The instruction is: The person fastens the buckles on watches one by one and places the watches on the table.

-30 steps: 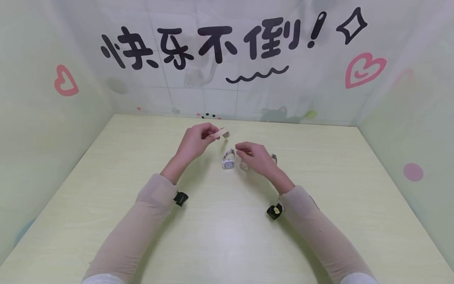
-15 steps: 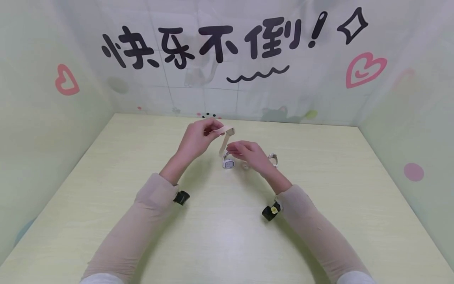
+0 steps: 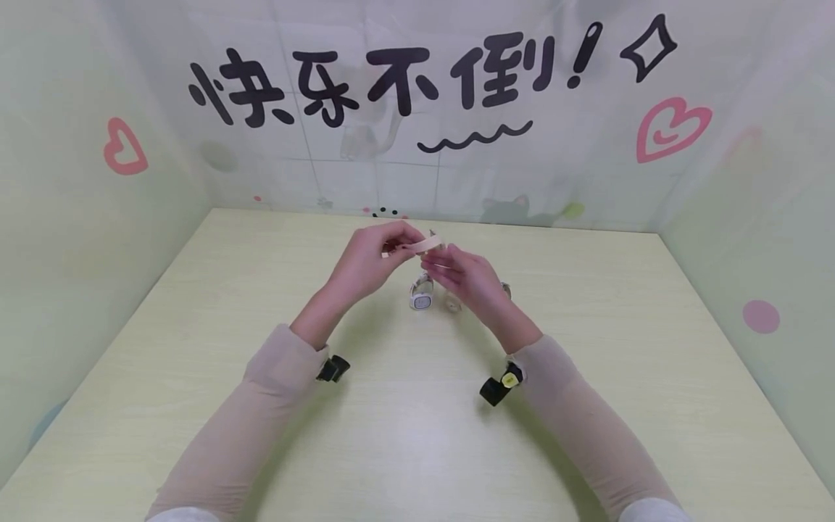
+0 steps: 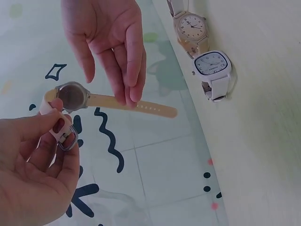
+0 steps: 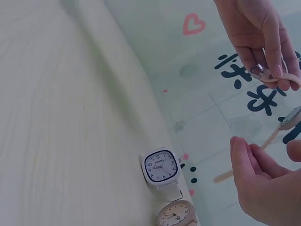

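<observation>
Since the earlier frames the right hand has risen from the table to meet the left hand in the air above the far middle. Left hand pinches the buckle end of a beige-strapped watch; the right hand's fingers are straight, touching its long strap (no real grip on it). White square watch and round cream watch lie side by side below, near the table's far edge.
</observation>
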A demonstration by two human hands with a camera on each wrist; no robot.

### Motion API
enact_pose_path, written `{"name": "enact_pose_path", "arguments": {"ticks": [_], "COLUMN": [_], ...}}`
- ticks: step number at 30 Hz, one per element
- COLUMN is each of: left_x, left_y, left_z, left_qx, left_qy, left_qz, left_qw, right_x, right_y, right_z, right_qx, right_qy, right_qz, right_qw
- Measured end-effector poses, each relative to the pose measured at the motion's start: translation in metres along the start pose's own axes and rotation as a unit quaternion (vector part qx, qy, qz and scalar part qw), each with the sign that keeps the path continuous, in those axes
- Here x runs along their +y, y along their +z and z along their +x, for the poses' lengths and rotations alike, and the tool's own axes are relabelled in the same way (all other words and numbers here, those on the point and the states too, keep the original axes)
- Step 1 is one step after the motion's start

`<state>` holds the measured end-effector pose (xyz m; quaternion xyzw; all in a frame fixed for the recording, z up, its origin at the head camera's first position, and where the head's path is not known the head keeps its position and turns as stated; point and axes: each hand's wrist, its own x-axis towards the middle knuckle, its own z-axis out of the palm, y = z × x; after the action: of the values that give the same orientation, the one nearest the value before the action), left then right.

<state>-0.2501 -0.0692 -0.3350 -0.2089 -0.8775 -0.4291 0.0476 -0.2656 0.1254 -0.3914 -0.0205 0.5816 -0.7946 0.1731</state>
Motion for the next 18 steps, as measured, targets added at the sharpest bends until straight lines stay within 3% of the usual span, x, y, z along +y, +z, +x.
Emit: {"name": "enact_pose_path", "arguments": {"ticks": [10, 18], "left_x": [0.001, -0.004], "left_y": [0.0, 0.0], "left_z": [-0.005, -0.006], "left_qx": [-0.054, -0.087], "left_qy": [0.001, -0.006], "left_qz": [0.008, 0.022], "left_qw": [0.9985, 0.9959], "right_x": [-0.009, -0.014], "right_y": [-0.009, -0.016], "right_z": [-0.002, -0.006], "right_qx": [0.051, 0.061], "right_qy": [-0.006, -0.023], "right_qz": [0.096, 0.124], "right_qw": [0.994, 0.99]}}
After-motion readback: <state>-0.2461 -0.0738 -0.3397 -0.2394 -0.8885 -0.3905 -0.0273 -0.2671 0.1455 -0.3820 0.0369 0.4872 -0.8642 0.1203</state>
